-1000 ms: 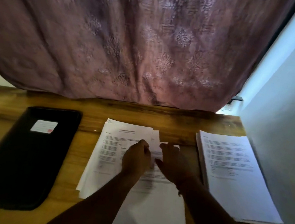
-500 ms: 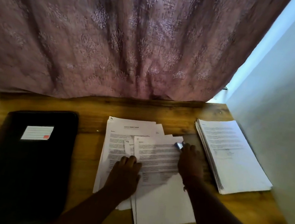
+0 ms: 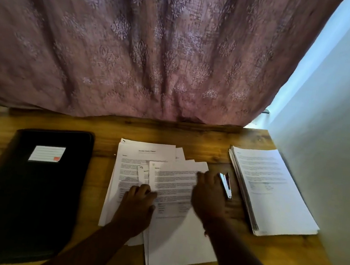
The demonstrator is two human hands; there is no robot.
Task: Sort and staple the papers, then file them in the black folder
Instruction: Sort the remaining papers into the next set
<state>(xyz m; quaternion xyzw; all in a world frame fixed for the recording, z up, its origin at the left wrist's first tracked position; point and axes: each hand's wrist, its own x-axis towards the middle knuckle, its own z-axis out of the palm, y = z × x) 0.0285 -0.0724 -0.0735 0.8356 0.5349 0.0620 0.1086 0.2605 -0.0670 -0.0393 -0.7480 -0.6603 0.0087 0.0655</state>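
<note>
Loose printed papers [image 3: 141, 157] lie fanned in the middle of the wooden table [image 3: 106, 131]. My left hand [image 3: 136, 207] rests on their left part, fingers pressing the sheets down. My right hand [image 3: 208, 195] sits on the right edge of the top sheet [image 3: 174, 177], fingertips near its upper right corner. A small silver stapler [image 3: 226, 185] lies on the table just right of that hand, touching or nearly touching it. The closed black folder [image 3: 32, 197] with a white label [image 3: 47, 154] lies flat at the left.
A thick, tidy stack of printed papers [image 3: 273, 191] sits at the right, close to the white wall [image 3: 338, 132]. A purple patterned curtain [image 3: 136, 48] hangs along the table's far edge. The table's right corner ends just beyond the stack.
My right hand moved right from the middle of the papers to the top sheet's right edge, and the stapler now shows beside it. My left hand slid nearer to me on the sheets.
</note>
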